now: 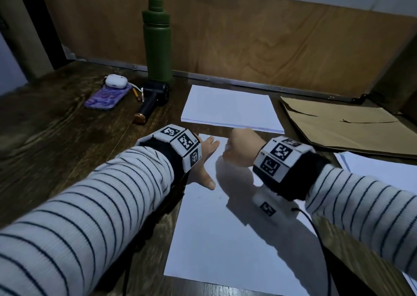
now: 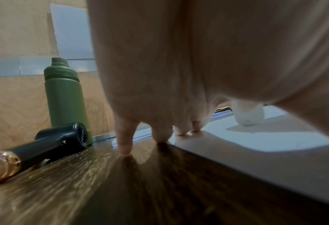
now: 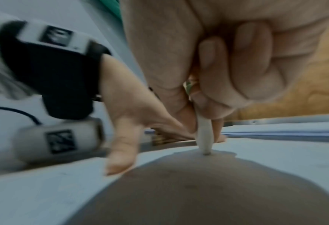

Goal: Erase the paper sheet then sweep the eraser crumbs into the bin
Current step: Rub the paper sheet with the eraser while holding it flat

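The paper sheet [image 1: 228,239] lies at the surface's near edge. The left hand [image 1: 204,160], fingers spread flat, pins its far left corner; the right hand [image 1: 242,147] is clamped on a white eraser [image 3: 204,137], tip on the sheet. Short, firm strokes should avoid creasing. Beyond: a paper stack [image 1: 230,108], a green bottle [image 1: 157,40], a wooden wall [image 1: 270,36]. No bin shows.
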The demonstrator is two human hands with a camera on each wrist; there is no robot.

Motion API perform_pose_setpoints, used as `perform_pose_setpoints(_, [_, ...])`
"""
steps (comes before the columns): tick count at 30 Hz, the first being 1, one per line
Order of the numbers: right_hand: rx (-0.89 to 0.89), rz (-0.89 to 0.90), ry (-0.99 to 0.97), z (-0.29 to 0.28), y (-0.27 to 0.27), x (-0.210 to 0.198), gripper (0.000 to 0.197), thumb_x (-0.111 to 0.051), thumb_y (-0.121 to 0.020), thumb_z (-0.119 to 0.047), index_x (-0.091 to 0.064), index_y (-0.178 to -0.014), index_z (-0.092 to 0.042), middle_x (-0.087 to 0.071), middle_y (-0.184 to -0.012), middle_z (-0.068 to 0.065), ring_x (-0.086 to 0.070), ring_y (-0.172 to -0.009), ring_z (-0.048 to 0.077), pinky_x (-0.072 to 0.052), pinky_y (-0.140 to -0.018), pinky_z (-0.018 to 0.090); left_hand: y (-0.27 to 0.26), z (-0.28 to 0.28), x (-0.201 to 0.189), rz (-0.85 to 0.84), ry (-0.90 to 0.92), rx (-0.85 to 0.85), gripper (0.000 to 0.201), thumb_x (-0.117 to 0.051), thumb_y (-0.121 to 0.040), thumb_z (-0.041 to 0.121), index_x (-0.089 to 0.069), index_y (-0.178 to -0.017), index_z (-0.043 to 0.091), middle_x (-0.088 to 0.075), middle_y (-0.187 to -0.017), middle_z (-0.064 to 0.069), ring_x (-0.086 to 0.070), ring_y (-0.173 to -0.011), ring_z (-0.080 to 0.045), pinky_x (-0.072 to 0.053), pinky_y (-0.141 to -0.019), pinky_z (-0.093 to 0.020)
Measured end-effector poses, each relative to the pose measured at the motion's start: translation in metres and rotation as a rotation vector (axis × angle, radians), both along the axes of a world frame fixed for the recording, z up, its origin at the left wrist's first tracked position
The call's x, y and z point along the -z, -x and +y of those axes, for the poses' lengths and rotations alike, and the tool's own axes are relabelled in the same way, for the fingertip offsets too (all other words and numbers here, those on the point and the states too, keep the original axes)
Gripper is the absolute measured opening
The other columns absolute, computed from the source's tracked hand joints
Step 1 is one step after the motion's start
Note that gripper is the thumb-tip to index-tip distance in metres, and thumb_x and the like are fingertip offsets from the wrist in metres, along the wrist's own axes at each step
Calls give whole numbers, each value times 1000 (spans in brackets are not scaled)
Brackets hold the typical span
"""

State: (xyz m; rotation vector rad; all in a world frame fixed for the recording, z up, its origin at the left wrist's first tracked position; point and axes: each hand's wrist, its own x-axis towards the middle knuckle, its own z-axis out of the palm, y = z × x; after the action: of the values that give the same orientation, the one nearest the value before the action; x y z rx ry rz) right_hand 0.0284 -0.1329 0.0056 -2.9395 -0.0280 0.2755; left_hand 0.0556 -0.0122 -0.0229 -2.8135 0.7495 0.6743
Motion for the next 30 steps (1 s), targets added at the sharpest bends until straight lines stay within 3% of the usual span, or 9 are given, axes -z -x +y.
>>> perform_pose_setpoints(3, [-71, 65, -114, 11, 11, 5, 41, -56, -85, -11, -38, -49, -17, -40, -43, -7, -41, -52, 12, -28, -46, 19, 8, -2, -3, -95, 31, -3, 96, -65, -83, 45, -4, -152, 19, -23, -156, -8, -28, -141, -26, -27, -108, -34])
perform_pose_setpoints(6, [-1, 63, -29, -2, 1, 2, 28, -61, -85, -19, -48, -62, -10, -47, -60, 0, -50, -67, 18, -35, -51, 22, 0, -1, -6, 9, -9, 9, 115, -67, -76, 57, 11, -152, 22, 7, -161, 0, -1, -149, -24, -13, -116, -42])
perform_pose_setpoints(8, [73, -3, 36, -13, -9, -3, 12, -59, -86, -15, -53, -77, -10, -44, -62, 3, -49, -65, 19, -36, -54, 24, -8, 1, -2, 39, -24, -3, 121, -67, -72, 63, 15, -151, 22, 15, -160, 3, 7, -148, -24, -9, -117, -46])
perform_pose_setpoints(11, [106, -42, 85, -16, -12, -4, 16, -54, -88, -9, -52, -73, -5, -44, -63, 4, -45, -59, 18, -37, -57, 24, -10, 2, 3, 31, -22, 5, 123, -67, -70, 65, 16, -150, 23, 16, -159, 5, 7, -148, -23, -9, -117, -47])
perform_pose_setpoints(15, [-146, 107, 19, -6, 4, 4, 40, -57, -88, -19, -40, -52, -14, -39, -56, 0, -42, -57, 16, -29, -49, 21, -11, 2, 4, 28, 8, 5, 124, -69, -70, 63, 15, -151, 24, 14, -160, 3, 7, -148, -24, -9, -117, -48])
perform_pose_setpoints(19, [-224, 110, 21, -16, -15, 0, 23, -65, -84, -33, -69, -82, -11, -60, -75, 0, -53, -73, 16, -36, -54, 22, -6, 2, 0, 24, 1, -5, 122, -67, -73, 61, 16, -151, 18, 15, -160, -1, 6, -149, -23, -9, -118, -45])
perform_pose_setpoints(25, [-116, 16, -25, -21, -47, -1, 39, -61, -86, -22, -41, -53, -19, -43, -60, -5, -45, -68, 18, -27, -49, 21, -2, 1, -6, 12, -37, 1, 122, -65, -74, 63, 17, -151, 16, 15, -160, -3, 1, -149, -24, -13, -117, -44])
perform_pose_setpoints(27, [-191, 36, 0, -20, -34, 1, 36, -59, -87, -23, -47, -54, -15, -42, -59, -2, -43, -69, 19, -27, -49, 21, -2, 0, -6, 14, -45, 2, 122, -65, -73, 63, 17, -150, 16, 15, -160, -3, 3, -149, -23, -12, -117, -44])
perform_pose_setpoints(30, [-359, 161, 10, -20, -11, 3, 32, -60, -87, -34, -66, -75, -5, -43, -58, 0, -39, -57, 14, -29, -49, 21, -4, 1, -4, 32, -50, -9, 123, -65, -73, 63, 18, -150, 16, 18, -159, -3, 6, -148, -23, -10, -118, -44])
